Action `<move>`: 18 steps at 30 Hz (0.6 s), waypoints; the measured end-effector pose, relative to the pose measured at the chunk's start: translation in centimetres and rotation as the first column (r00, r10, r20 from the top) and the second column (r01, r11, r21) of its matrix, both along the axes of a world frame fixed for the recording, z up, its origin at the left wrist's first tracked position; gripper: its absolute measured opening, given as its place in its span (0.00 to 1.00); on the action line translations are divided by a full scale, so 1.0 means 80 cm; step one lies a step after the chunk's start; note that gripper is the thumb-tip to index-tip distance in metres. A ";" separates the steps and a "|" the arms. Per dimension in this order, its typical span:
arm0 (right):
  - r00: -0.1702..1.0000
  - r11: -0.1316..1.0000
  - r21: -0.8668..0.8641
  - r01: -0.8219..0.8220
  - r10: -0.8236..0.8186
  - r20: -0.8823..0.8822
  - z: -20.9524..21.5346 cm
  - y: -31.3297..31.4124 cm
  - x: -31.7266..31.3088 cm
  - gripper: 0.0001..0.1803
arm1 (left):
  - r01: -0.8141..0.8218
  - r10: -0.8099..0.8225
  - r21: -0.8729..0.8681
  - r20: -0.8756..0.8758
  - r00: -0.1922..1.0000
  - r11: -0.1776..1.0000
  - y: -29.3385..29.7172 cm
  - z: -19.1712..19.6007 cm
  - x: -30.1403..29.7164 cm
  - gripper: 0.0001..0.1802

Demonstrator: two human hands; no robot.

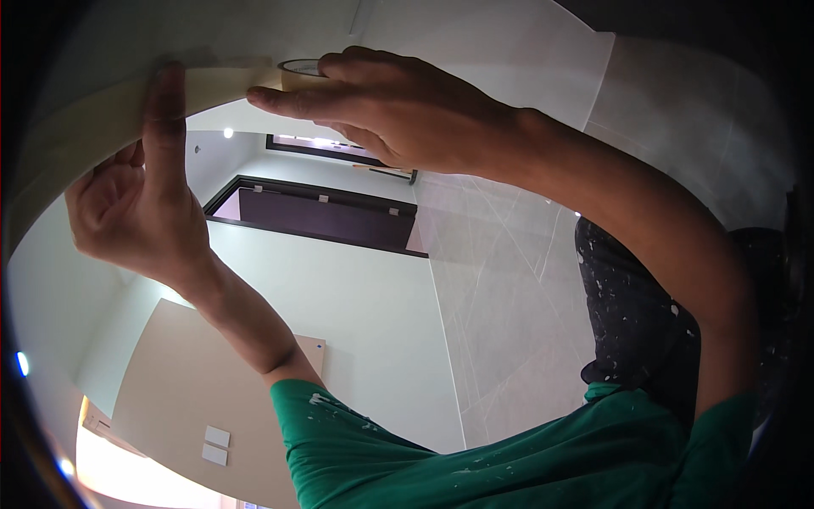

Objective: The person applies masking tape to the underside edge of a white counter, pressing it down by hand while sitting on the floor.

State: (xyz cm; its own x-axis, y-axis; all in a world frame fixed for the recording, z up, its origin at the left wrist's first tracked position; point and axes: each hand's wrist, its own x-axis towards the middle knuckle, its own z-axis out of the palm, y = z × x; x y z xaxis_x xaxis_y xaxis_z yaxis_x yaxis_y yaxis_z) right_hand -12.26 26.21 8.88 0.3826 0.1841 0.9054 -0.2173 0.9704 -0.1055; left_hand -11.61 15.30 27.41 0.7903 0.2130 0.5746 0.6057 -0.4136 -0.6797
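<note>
A strip of cream masking tape [222,88] runs along the edge of a pale wall surface [212,38], bent by the lens at the upper left. My left hand [140,204] is at the strip, with one digit stretched up flat against the tape and the other fingers loosely curled below it. To its right, my right hand [398,110] holds the tape roll [301,69], whose rim shows beside the fingers. One right finger reaches left along the strip's lower edge. The roll's far side is hidden behind that hand.
A dark-framed opening [322,216] breaks the white wall [348,297]. Large grey tiles cover the floor [500,280]. A beige panel [203,365] with two white switch plates [216,445] stands lower left. My paint-spotted dark trousers [627,297] show at right.
</note>
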 end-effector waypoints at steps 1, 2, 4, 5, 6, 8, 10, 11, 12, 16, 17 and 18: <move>1.000 1.000 -0.004 -0.019 0.019 0.020 0.001 0.001 0.000 0.26 | 0.015 -0.015 -0.019 0.006 1.000 1.000 0.003 -0.002 -0.004 0.17; 1.000 1.000 -0.004 -0.024 0.024 0.017 0.004 0.001 0.001 0.26 | 0.025 -0.025 -0.028 0.003 1.000 0.999 0.003 0.002 -0.003 0.17; 0.999 0.999 -0.004 -0.033 0.033 0.013 0.008 0.001 0.002 0.26 | 0.054 -0.054 -0.054 0.000 0.999 0.997 0.002 0.004 -0.003 0.17; 0.999 0.999 -0.009 -0.035 0.035 0.023 0.008 0.000 0.002 0.26 | 0.067 -0.067 -0.067 -0.003 0.998 0.996 0.002 0.005 -0.003 0.17; 0.999 0.999 -0.014 -0.036 0.036 0.034 0.008 0.000 0.003 0.25 | 0.080 -0.081 -0.084 -0.007 0.997 0.993 0.002 0.005 -0.004 0.17; 0.999 0.999 -0.007 -0.034 0.035 0.026 0.010 -0.002 0.002 0.25 | 0.086 -0.088 -0.108 -0.018 0.996 0.990 -0.001 0.005 -0.004 0.17; 0.999 0.999 0.018 -0.030 0.030 -0.015 0.015 -0.006 0.001 0.25 | 0.058 -0.061 -0.085 -0.030 0.998 0.995 -0.009 0.008 0.002 0.18; 1.000 1.000 0.019 -0.008 0.009 -0.011 0.014 -0.002 -0.001 0.24 | 0.052 -0.054 -0.072 -0.022 0.998 0.996 -0.007 0.006 -0.001 0.18; 1.000 1.000 0.022 0.012 -0.012 -0.008 0.013 0.001 -0.003 0.24 | 0.054 -0.055 -0.061 -0.007 0.998 0.997 -0.004 0.005 -0.003 0.19; 1.000 0.999 0.043 -0.028 0.028 -0.007 0.011 0.007 0.000 0.23 | 0.084 -0.083 -0.048 0.027 0.996 0.995 0.010 -0.001 -0.016 0.22; 0.999 0.999 0.025 -0.047 0.046 0.016 0.010 0.007 0.003 0.24 | 0.111 -0.110 -0.081 0.019 0.994 0.991 0.019 0.000 -0.028 0.23; 0.997 0.997 0.010 -0.072 0.072 0.034 0.008 0.005 0.004 0.24 | 0.078 -0.076 -0.103 0.018 0.997 0.992 0.025 0.001 -0.039 0.23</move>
